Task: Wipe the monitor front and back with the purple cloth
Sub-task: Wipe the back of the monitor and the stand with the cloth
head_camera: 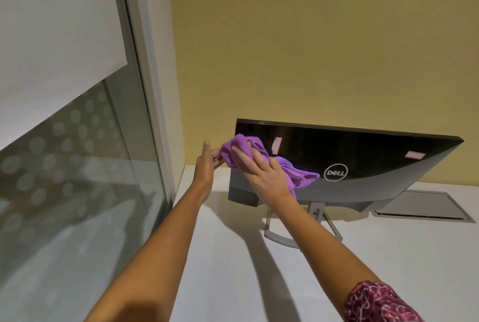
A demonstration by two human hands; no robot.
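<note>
The monitor (363,155) stands on the white desk with its glossy black back towards me, a round logo low in the middle and two small stickers on it. My right hand (261,171) presses the bunched purple cloth (293,172) flat against the left part of that back, with cloth ends trailing right towards the logo. My left hand (206,163) is at the monitor's left edge; its fingers reach behind that edge and are partly hidden. The screen side faces away and cannot be seen.
The monitor's grey metal stand (287,233) rests on the white desk (388,257). A grey cable hatch (420,205) lies flush in the desk at the right. A yellow wall stands close behind. A glass partition (77,166) with frosted dots runs along the left.
</note>
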